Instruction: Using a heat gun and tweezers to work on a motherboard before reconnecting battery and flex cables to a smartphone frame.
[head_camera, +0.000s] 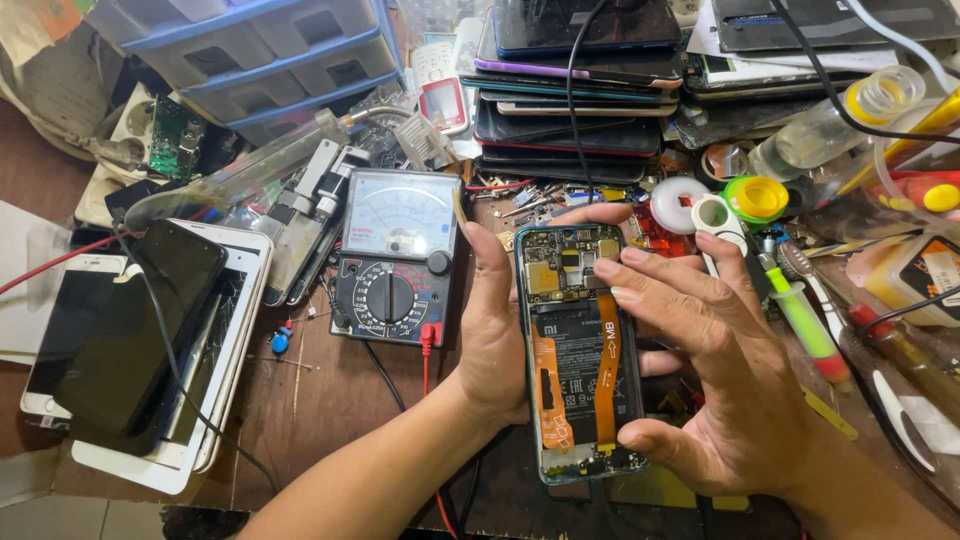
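An opened smartphone (575, 380) with its back cover off lies face down in my hands, showing a black battery, two orange flex cables and a circuit board at the top. My left hand (492, 330) grips its left edge, fingers curling round the top. My right hand (715, 370) holds the right side, thumb at the bottom corner, and its fingertips press on the board near the top of the right flex cable.
An analog multimeter (395, 255) with red and black leads stands left of the phone. Stacked phones (580, 90) sit behind it, more phones and screens (150, 340) at far left. Syringes, bottles, tape rolls and a screwdriver (810, 330) crowd the right. Blue drawers (260, 50) stand at the back.
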